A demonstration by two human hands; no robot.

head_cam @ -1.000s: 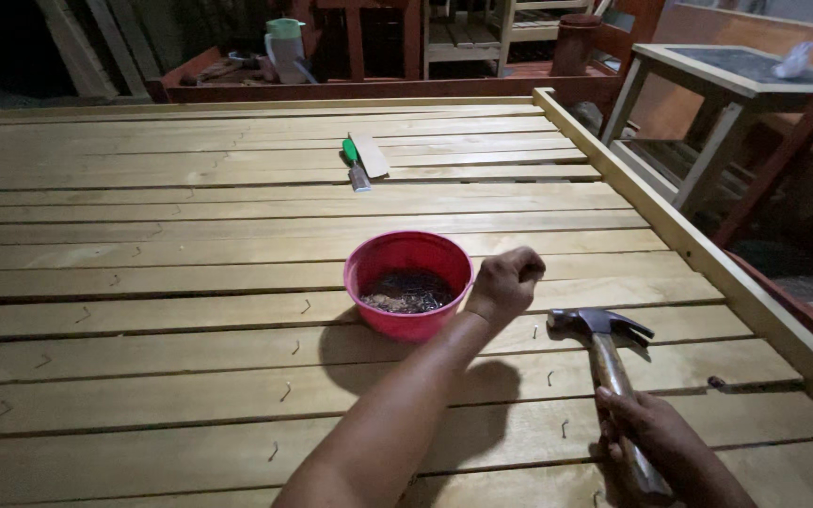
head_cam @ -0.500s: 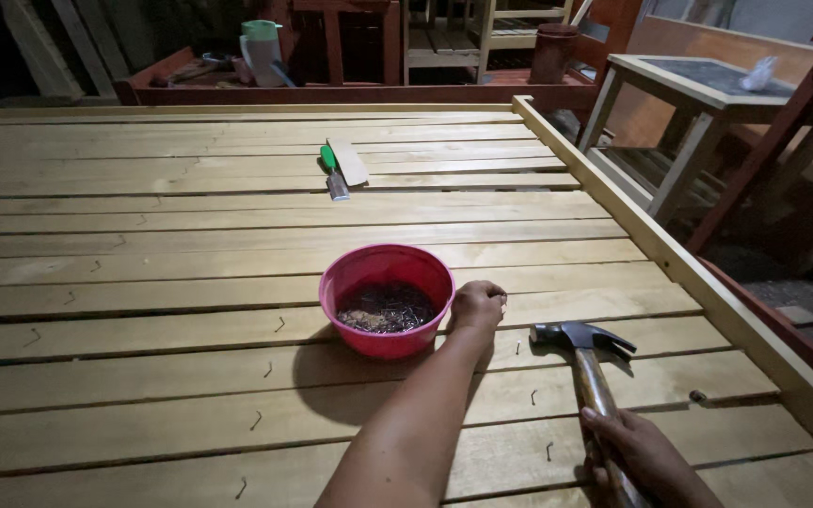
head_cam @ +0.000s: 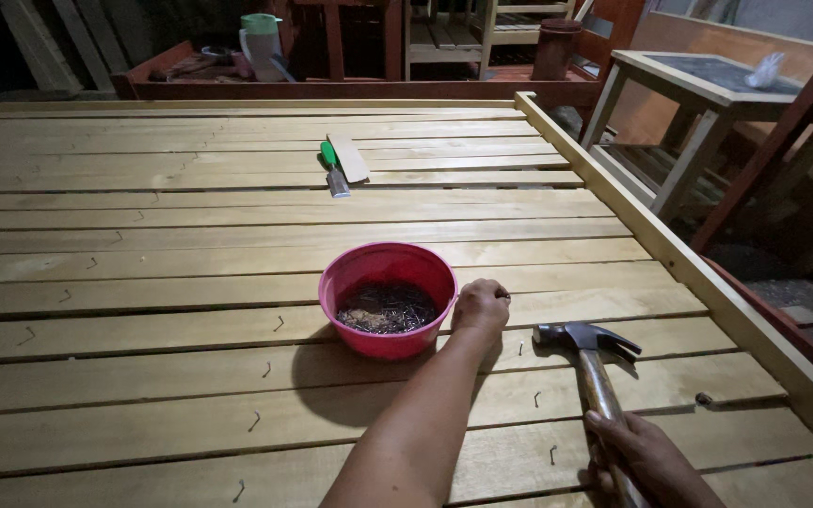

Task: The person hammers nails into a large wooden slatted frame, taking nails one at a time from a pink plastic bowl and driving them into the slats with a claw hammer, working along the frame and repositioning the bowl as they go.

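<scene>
Seemingly, the nailing of the pale wooden slatted platform (head_cam: 237, 226) is partway along, as judged from the head view. Small dark nails are seen lying loose on many slats, among them several near the lower slats (head_cam: 254, 420), and none of these looks driven home. A few more lie just beside the hammer head (head_cam: 536, 399).

The left hand (head_cam: 480, 307) is closed into a loose fist, resting on the slat and touching the rim of the round pink plastic bowl of dark nails (head_cam: 388, 299). Whether a nail is pinched in it cannot be told (the fingers are curled under).

The right hand (head_cam: 646, 456) is wrapped firmly round the wooden handle of the steel claw hammer (head_cam: 587, 362), whose head hangs just above the slat, to the right of the bowl.

Farther up the platform, a green-handled chisel (head_cam: 333, 167) lies beside a small flat wooden offcut (head_cam: 350, 158), well apart from both hands. Most slats are judged still to need fixing.
</scene>
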